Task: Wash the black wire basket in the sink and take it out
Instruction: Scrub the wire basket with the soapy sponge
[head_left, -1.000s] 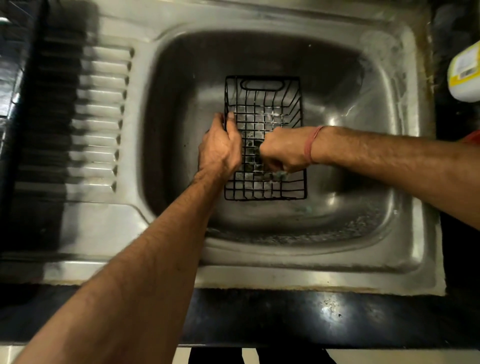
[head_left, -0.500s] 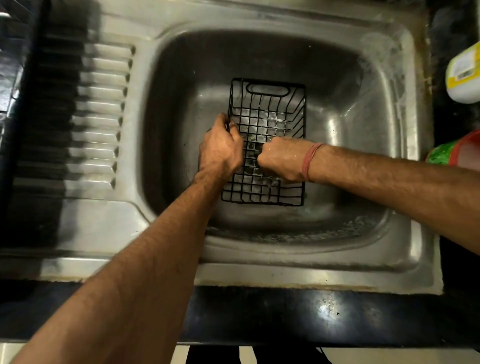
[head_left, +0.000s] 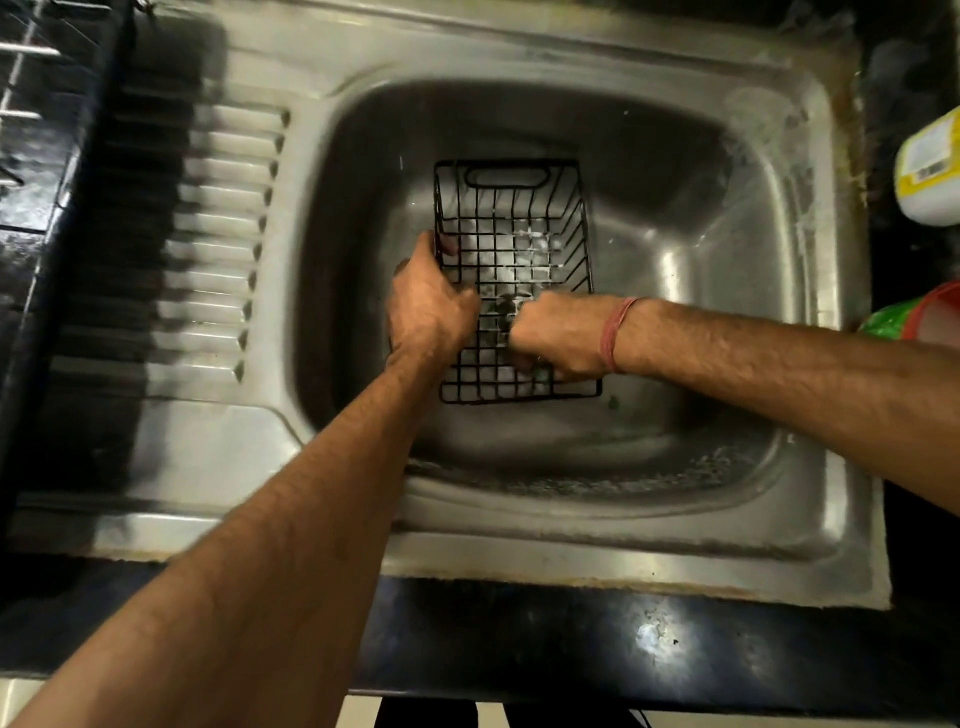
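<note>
Black wire forms the basket (head_left: 511, 270), which sits in the bowl of the steel sink (head_left: 675, 467) with its open side up and its long axis running straight away from the person; the end wall with the oval handle slot lies at the far end, beyond both hands, and the near end wall is just below the right hand. The left hand (head_left: 431, 306) grips the basket's left side rail, its fingers curled over the wire. The right hand (head_left: 558, 338) reaches in from the right side and rests in a fist inside the basket near its near end; its fingers are curled round something small against the wire floor, but what it is cannot be made out, since the hand covers it. A red thread band (head_left: 615, 332) circles the right wrist. Wet shine and pale foam show through the grid floor beyond the hands. Left of the left hand the ribbed draining board (head_left: 218, 249) is blurred. Right of the right forearm, at the picture's edge, a white and yellow container (head_left: 930, 166) and a green and red object (head_left: 919, 317) are cut off. Nearest the person runs the dark bench (head_left: 623, 639).
</note>
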